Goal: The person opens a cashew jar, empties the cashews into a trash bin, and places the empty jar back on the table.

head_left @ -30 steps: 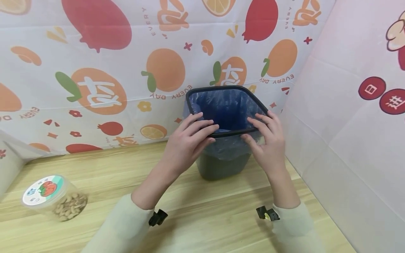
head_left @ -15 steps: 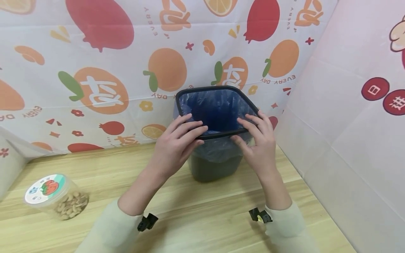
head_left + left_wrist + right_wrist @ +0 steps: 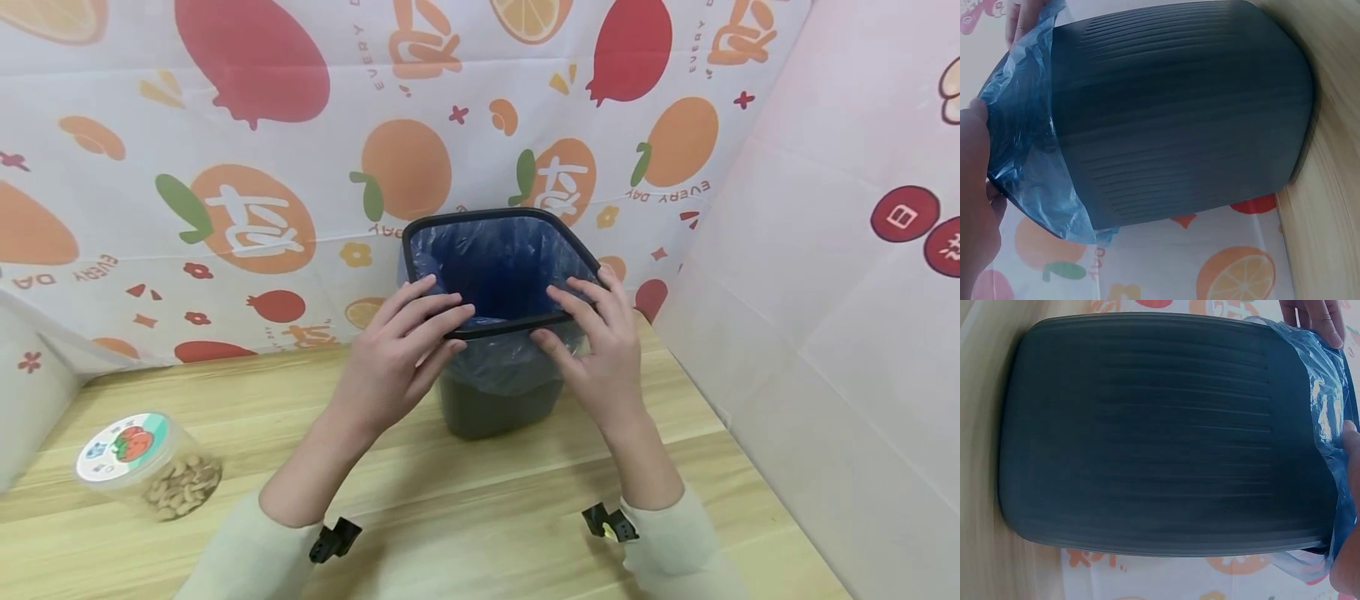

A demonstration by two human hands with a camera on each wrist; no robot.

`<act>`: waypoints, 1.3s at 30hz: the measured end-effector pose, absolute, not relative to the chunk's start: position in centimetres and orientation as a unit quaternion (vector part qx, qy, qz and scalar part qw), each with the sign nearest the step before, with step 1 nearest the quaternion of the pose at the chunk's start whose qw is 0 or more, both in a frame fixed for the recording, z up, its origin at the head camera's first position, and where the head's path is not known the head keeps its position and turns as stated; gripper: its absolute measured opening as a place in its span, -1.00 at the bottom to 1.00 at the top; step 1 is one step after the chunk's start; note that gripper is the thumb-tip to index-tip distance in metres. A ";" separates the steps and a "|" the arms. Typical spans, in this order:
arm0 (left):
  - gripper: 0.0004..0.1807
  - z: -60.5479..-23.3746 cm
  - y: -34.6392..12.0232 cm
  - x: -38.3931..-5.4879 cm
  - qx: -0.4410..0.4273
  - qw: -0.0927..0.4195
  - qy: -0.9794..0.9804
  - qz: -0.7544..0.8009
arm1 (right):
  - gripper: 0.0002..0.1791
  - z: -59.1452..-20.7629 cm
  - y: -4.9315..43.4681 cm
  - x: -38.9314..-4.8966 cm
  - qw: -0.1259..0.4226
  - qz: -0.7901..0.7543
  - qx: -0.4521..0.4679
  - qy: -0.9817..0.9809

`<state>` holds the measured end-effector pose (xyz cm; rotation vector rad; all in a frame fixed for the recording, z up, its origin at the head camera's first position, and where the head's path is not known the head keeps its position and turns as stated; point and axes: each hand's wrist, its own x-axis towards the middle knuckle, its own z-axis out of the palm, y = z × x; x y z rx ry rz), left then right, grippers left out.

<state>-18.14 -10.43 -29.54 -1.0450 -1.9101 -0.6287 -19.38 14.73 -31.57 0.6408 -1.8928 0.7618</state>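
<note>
— Leftward since a second ago: on my head feed the dark grey, ribbed plastic bin (image 3: 498, 410) has slid that way, left hand (image 3: 386, 358) and right hand (image 3: 603, 354) with it.
— How are they set?
— I see each clamped on the bin's black rim (image 3: 491, 215), fingers inside, thumb outside, the two hands apart.
— And the bin?
— Standing on the pale wood-grain table (image 3: 465, 517), a translucent blue plastic liner (image 3: 498, 367) folded over its rim. One clear plastic jar of nuts (image 3: 156, 472) sits well off to the left.
</note>
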 end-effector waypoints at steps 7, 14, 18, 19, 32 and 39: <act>-0.67 -29.4 -11.6 -17.8 -0.416 0.420 -0.765 -0.255 | -0.48 -31.3 13.6 -18.9 0.477 0.318 0.273 -0.773; -0.68 -29.1 -12.7 -17.4 -0.412 0.428 -0.764 -0.250 | -0.46 -31.3 12.5 -18.7 0.472 0.313 0.278 -0.776; -0.68 -29.0 -13.3 -17.1 -0.413 0.430 -0.763 -0.247 | -0.46 -31.2 12.0 -18.5 0.468 0.313 0.283 -0.776; -0.68 -28.9 -13.4 -17.1 -0.412 0.430 -0.764 -0.247 | -0.46 -31.2 11.9 -18.5 0.468 0.313 0.283 -0.777; -0.67 -28.5 -14.8 -16.4 -0.415 0.434 -0.763 -0.240 | -0.46 -31.1 10.4 -18.1 0.466 0.312 0.291 -0.775; -0.66 -28.6 -15.4 -16.2 -0.409 0.431 -0.769 -0.234 | -0.46 -31.2 9.9 -18.0 0.463 0.307 0.290 -0.779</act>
